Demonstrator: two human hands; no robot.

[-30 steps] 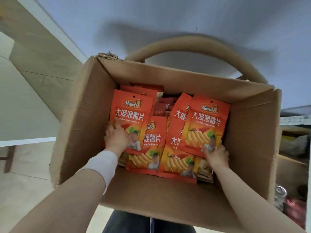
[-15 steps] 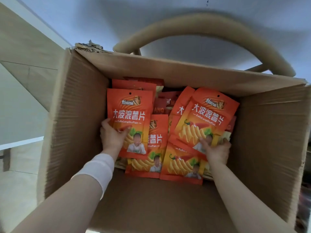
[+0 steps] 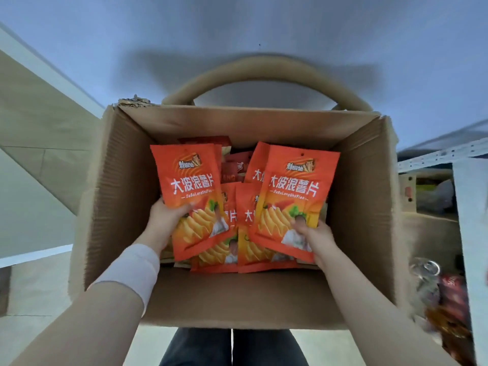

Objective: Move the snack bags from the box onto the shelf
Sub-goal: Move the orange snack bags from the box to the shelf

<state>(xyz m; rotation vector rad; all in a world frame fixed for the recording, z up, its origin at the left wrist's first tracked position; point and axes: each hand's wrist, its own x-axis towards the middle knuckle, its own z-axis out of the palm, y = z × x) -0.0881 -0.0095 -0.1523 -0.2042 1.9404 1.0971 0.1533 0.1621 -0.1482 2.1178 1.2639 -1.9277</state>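
Open box [image 3: 124,196], orange snack bags inside. Left hand [image 3: 165,220] grips one bag [image 3: 188,191] by its lower edge; right hand [image 3: 315,236] pinches another bag [image 3: 293,196] at its lower corner. Both bags upright above the pile [image 3: 244,249]. Shelf [image 3: 446,154] at right.

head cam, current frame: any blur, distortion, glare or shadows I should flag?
Head view, centre: print on left snack bag and right snack bag is sharp, no glare. Head view, right edge: the can and dark packets are smeared. Head view overall: wide-angle splays the cardboard box walls; a soft shadow lies on the wall above the curved tan tube.
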